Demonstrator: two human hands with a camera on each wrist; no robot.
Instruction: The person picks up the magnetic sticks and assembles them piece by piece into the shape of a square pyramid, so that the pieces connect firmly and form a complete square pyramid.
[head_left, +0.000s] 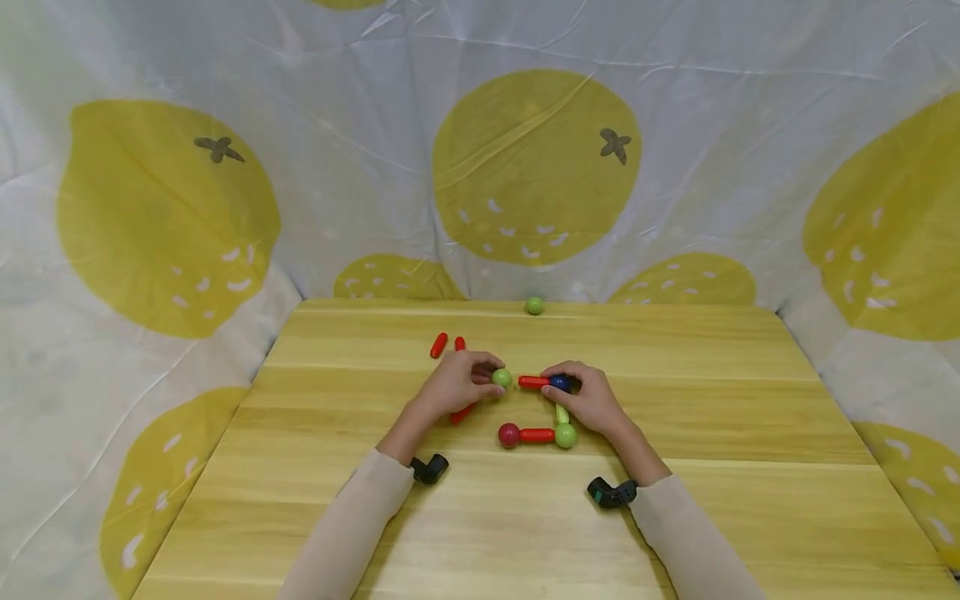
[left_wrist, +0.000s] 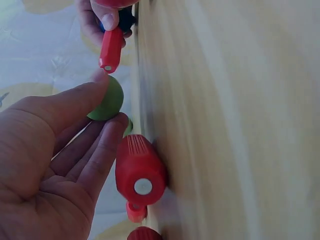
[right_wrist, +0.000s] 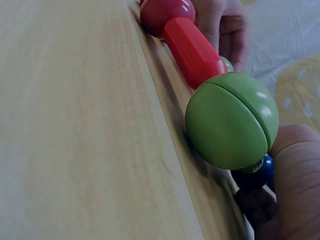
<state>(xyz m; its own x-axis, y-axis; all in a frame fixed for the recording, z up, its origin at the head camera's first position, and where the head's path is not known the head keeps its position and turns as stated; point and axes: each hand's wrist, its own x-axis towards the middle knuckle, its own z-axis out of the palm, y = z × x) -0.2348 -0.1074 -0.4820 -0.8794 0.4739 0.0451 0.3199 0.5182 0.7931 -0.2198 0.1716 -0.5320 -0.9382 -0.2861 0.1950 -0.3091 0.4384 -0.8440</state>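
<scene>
My left hand pinches a green ball between thumb and fingertips; the left wrist view shows this green ball just below the magnetic end of a red rod. My right hand grips a blue ball from which the red rod points left. From the blue ball a light green rod runs toward the near side to another green ball. A second red rod joins that to a dark red ball.
One loose red rod lies beyond my left hand, another red rod shows just past it, and a third red rod is partly under it. A lone green ball sits at the table's far edge, before a lemon-print cloth.
</scene>
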